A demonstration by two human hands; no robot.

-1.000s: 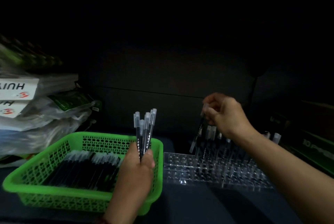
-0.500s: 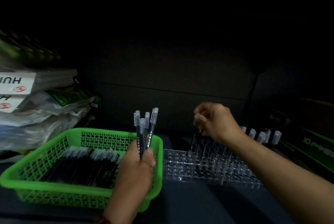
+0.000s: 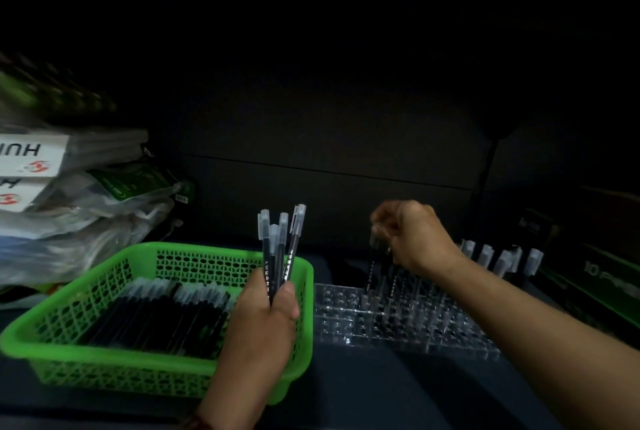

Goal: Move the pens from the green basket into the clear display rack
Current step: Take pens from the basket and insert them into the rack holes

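Pen (image 3: 373, 265) pinched by cap in right hand (image 3: 414, 239), tip entering rack (image 3: 398, 322) hole below grip. Left hand (image 3: 266, 311) clenching four pens (image 3: 281, 249) beside. Risk: dim light, tip missing hole, nudging standing pens; basket (image 3: 104, 365) holding many.

green basket (image 3: 104, 357): moulded plastic, perforated lattice walls, smooth rim with a slight sheen. display rack (image 3: 346, 322): clear glossy plastic, bright glints on the cell edges. pens (image 3: 277, 249): dark smooth plastic barrels, frosted translucent caps. bags (image 3: 104, 221) at left: thin crinkled clear plastic film, shiny. boxes (image 3: 31, 155) at left: white printed card. desk (image 3: 381, 391): dark, matt.
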